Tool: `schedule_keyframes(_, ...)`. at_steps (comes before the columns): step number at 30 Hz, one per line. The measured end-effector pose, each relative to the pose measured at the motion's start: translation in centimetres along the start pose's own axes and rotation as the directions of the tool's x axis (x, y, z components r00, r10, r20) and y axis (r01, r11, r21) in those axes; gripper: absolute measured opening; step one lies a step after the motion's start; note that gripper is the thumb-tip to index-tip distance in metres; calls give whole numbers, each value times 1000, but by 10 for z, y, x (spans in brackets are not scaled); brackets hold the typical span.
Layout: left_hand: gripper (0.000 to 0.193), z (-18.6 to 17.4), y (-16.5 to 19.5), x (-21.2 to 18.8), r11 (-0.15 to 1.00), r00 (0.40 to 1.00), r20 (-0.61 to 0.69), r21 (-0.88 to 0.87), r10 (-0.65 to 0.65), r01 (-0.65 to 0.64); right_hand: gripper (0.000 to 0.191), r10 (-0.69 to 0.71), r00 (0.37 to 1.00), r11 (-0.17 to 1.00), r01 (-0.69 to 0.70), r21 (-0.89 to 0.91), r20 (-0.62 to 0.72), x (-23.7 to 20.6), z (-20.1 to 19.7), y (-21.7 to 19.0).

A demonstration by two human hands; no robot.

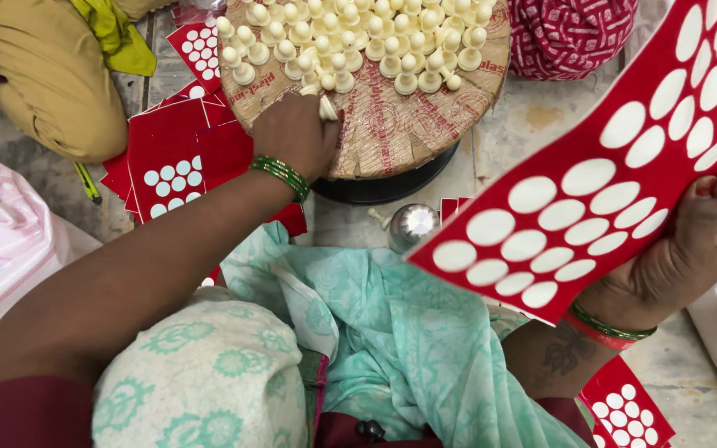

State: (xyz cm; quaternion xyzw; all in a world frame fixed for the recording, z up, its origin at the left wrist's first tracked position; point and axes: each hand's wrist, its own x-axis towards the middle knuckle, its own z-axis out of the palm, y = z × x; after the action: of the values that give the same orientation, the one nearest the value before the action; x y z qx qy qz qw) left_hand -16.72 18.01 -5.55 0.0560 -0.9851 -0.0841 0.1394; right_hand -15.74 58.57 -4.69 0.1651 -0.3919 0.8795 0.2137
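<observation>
The left hand (296,133) pinched a cream peg (328,106) at the tray's (392,137) near edge; the right hand (690,249) clamped a red punched card (616,166), awaiting pegs, likely.

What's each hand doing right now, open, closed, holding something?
Left hand: closed, fingers pinching a small cream peg on the round tray.
Right hand: closed on a red card with white round holes, held up.

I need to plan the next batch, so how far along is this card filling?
Done: nothing visibly filled. The red card in the right hand shows only empty holes. In hand: the left hand picks a cream piece off the round tray. Left: many pieces on the tray and more cards on the floor.
</observation>
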Motion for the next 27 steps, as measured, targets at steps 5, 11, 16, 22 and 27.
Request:
schedule_keyframes(5, 46, -3, -8, 9, 992, 988, 97, 54, -118, 113, 21, 10, 1000, 1000, -10, 20, -16, 1, -8, 2)
schedule_keyframes(11, 41, -1, -13, 13, 989, 981, 145, 91, -127, 115, 22, -5, 1000, 998, 5, -56, 3, 1, -13, 3)
schedule_keyframes(16, 33, 2, -14, 7, 998, 995, 97, 70, -16, 9, 21, 16, 1000, 998, -16, -56, -4, -1, 0, 2)
schedule_keyframes(22, 23, -22, -31, 0, 933, 968, 250, -346, -4, 94, 19, -9, 1000, 993, 11, -119, 17, -2, 19, -2)
schedule_keyframes(27, 19, -68, -33, -19, 369, 856, 484, -840, 180, 397, 19, 105, 993, 977, -92, -192, 60, -8, 43, 7)
